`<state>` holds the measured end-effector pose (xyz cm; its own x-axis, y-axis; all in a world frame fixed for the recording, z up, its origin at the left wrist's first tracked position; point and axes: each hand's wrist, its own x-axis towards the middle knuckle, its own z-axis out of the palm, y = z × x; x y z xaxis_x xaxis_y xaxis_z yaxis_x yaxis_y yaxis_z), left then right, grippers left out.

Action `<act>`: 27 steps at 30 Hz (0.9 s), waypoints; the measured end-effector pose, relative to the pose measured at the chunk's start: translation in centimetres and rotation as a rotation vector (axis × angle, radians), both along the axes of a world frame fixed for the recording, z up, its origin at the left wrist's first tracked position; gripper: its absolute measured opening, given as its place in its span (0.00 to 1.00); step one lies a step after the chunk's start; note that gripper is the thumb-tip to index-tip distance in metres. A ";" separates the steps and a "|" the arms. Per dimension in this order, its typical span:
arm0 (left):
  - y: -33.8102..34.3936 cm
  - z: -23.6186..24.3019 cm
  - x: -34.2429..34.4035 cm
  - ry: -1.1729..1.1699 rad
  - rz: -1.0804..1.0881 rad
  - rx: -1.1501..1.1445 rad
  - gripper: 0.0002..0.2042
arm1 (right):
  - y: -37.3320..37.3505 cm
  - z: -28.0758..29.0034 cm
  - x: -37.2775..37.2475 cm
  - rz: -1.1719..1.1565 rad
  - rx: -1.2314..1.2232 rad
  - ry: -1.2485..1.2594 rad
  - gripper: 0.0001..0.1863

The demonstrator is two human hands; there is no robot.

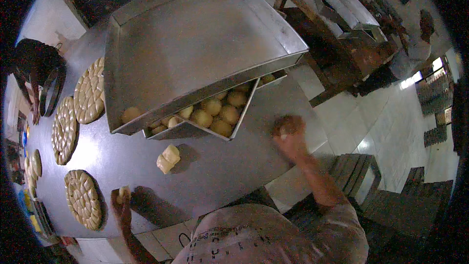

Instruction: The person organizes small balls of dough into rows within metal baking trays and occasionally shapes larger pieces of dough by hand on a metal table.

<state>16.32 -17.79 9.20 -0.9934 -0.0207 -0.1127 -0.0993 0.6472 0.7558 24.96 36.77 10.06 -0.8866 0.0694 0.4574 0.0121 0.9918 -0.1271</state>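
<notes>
My left hand [119,204] is closed on a small piece of pale dough [124,193] near the table's front edge. My right hand [291,137] is curled low over the right side of the metal table [215,166], round a small pale lump [283,135], probably dough, partly hidden by the fingers. Between my hands lies a lumpy piece of dough [168,159]. Beyond it, a large metal tray [195,29] with one dough ball [131,114] in its near left corner sits on another tray [235,127] packed with several dough balls [210,118].
Several flat rounds of segmented dough [83,200] lie at the left. A person [36,63] bends over the far left. Another person [417,49] is near a wooden rack [317,73] with metal trays at back right. Stacked dark trays [356,171] stand right of the table on a tiled floor.
</notes>
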 end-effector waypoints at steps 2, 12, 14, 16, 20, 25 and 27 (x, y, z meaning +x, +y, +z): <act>2.9 2.0 0.2 -0.068 0.115 0.264 0.14 | 3.6 -1.5 -2.3 -0.234 -0.024 0.075 0.12; 16.6 8.5 1.4 -0.235 -0.124 0.599 0.22 | 5.1 1.5 -3.1 -0.239 -0.158 -0.220 0.18; 17.5 8.2 1.1 -0.136 -0.276 0.493 0.20 | 4.0 -0.7 -2.0 -0.101 -0.027 -0.061 0.18; 15.5 8.2 1.9 -0.092 -0.174 0.539 0.19 | 1.5 1.7 0.7 0.000 -0.205 -0.131 0.17; 13.2 9.1 2.8 -0.132 0.033 0.720 0.20 | 8.0 6.2 2.2 -0.104 -1.038 -0.423 0.15; 10.5 7.4 4.3 -0.196 0.055 0.654 0.18 | -3.5 18.8 -10.9 0.495 -1.322 -0.181 0.20; 11.1 6.7 3.7 -0.059 -0.070 0.643 0.17 | -7.8 20.3 -16.8 0.616 -1.111 -0.303 0.25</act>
